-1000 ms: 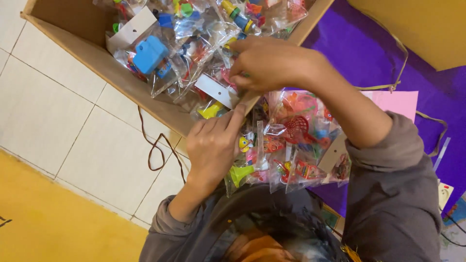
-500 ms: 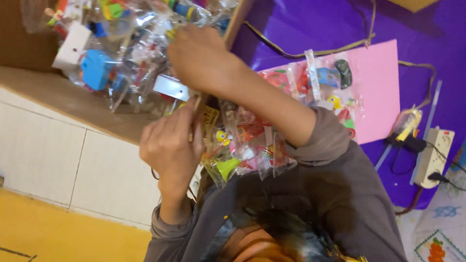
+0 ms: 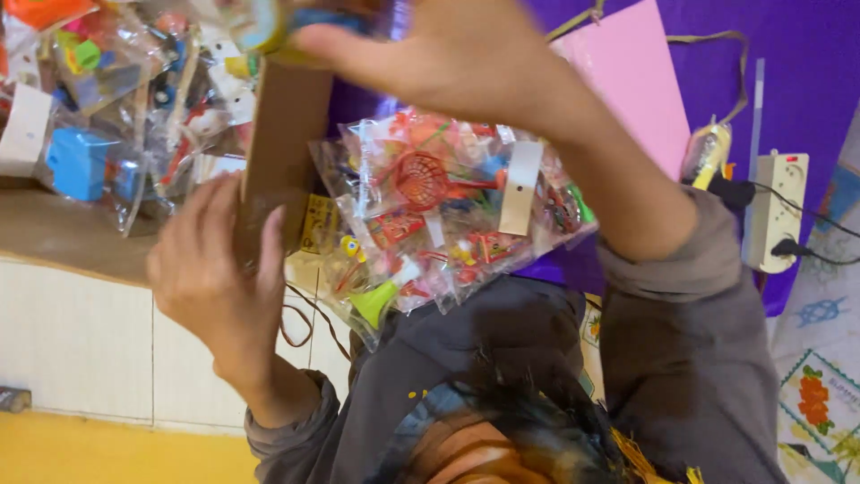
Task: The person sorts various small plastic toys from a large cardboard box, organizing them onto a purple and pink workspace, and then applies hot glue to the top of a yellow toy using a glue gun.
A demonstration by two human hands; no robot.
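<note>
A home floor: tiles [image 3: 81, 358], purple mat [image 3: 788, 54], power strip [image 3: 778, 211], bagged toys [image 3: 439, 206].

Since a second ago the view has swung right and drawn closer: the box [image 3: 278, 152] now sits at the upper left with only one cardboard wall showing, and a power strip [image 3: 778, 211] and pink sheet [image 3: 640, 81] have come into sight on the purple cloth [image 3: 806, 72]. The left hand [image 3: 219, 278], earlier reaching into the toy bags, now lies flat against the box wall. The right hand [image 3: 448, 54] has risen to the top edge, above the pile of bags [image 3: 439, 206] on the lap.
</note>
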